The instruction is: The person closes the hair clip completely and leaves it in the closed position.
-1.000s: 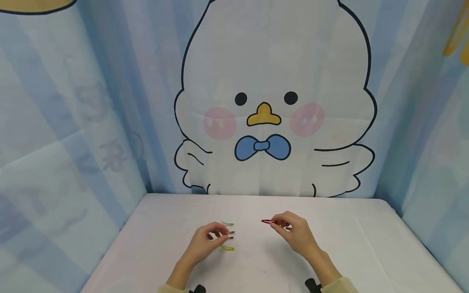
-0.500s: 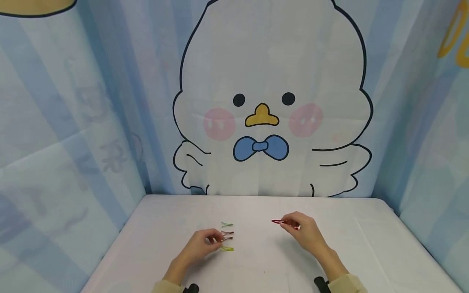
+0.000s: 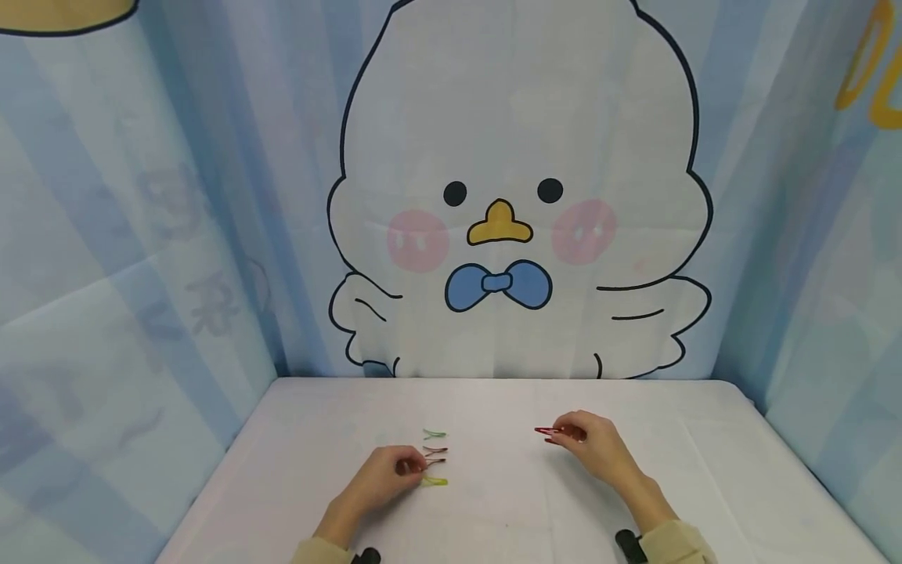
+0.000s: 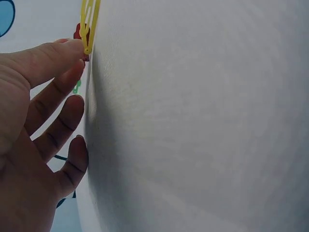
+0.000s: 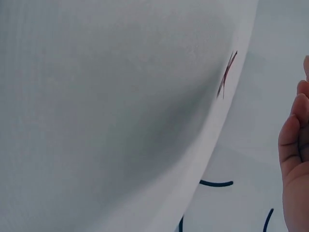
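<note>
My left hand point(image 3: 389, 472) pinches the left end of a reddish-brown hair clip point(image 3: 437, 460) in a row on the white table. In that row are another reddish clip point(image 3: 434, 450), a green clip point(image 3: 434, 433) and a yellow-green clip point(image 3: 437, 482), which shows yellow beside my thumb point(image 4: 63, 53) in the left wrist view. My right hand point(image 3: 599, 448), at the right, holds a red hair clip point(image 3: 544, 430) between fingertips above the table. In the right wrist view its fingers sit at the edge, and a thin crossed red clip shape point(image 5: 227, 75) appears; which clip it is, I cannot tell.
The white table point(image 3: 493, 517) stands before a blue curtain backdrop with a cartoon duck point(image 3: 500, 235). Side curtains point(image 3: 106, 313) flank it left and right.
My right hand has moved right with the red clip. My left hand has drawn back leftward, so more of the clips in the row show. The head view has shifted slightly.
</note>
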Available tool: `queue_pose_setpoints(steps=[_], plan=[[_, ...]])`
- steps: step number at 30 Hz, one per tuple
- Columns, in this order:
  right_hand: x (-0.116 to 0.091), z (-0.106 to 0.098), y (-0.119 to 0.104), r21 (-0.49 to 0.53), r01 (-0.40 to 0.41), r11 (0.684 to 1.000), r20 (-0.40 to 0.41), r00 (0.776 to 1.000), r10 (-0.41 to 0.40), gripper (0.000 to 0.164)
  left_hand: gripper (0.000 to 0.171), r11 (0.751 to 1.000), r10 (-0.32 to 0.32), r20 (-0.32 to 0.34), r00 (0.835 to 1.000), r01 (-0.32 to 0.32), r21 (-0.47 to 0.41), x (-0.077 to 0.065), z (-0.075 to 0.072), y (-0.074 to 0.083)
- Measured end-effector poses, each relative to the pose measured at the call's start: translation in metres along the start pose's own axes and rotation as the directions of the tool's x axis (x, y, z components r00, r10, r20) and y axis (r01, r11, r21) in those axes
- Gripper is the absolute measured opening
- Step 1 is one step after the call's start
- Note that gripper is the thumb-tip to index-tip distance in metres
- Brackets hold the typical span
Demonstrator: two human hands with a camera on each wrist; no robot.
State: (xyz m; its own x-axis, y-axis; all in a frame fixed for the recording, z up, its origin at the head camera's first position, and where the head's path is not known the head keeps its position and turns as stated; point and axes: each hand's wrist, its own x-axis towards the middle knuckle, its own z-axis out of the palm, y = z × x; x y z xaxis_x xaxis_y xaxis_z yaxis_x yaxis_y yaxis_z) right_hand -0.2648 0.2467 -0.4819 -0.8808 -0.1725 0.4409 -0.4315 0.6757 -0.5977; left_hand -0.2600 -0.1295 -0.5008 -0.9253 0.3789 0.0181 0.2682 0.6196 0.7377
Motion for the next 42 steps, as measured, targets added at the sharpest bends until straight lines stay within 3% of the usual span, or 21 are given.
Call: queue_pose_setpoints(steps=[7, 16, 22, 33, 42], plan=[[0.003, -0.003, 0.012, -0.019, -0.121, 0.992, 0.119, 0.985, 0.123, 0.010, 0.010, 1.000, -0.026, -0.020, 0.999, 0.026, 0.008, -0.003, 0.000, -0.003], [0.000, 0.002, 0.023, -0.026, -0.186, 0.982, 0.216, 0.958, 0.187, 0.012, 0.010, 0.998, 0.024, 0.002, 1.000, -0.024, 0.050, -0.007, 0.002, -0.008], [0.001, 0.002, 0.025, -0.055, -0.199, 0.978, 0.279, 0.938, 0.207, 0.013, 0.010, 0.998, -0.004, 0.025, 1.000, 0.003, 0.066, -0.005, 0.001, -0.005], [0.004, 0.000, 0.029, -0.058, -0.207, 0.977, 0.319, 0.923, 0.215, 0.014, 0.008, 1.000, -0.001, 0.019, 1.000, 0.001, 0.011, -0.003, -0.003, 0.002], [0.002, -0.005, 0.025, -0.067, -0.237, 0.969, 0.284, 0.927, 0.246, 0.011, 0.007, 0.994, 0.065, -0.038, 0.997, -0.068, -0.083, -0.002, -0.005, 0.016]])
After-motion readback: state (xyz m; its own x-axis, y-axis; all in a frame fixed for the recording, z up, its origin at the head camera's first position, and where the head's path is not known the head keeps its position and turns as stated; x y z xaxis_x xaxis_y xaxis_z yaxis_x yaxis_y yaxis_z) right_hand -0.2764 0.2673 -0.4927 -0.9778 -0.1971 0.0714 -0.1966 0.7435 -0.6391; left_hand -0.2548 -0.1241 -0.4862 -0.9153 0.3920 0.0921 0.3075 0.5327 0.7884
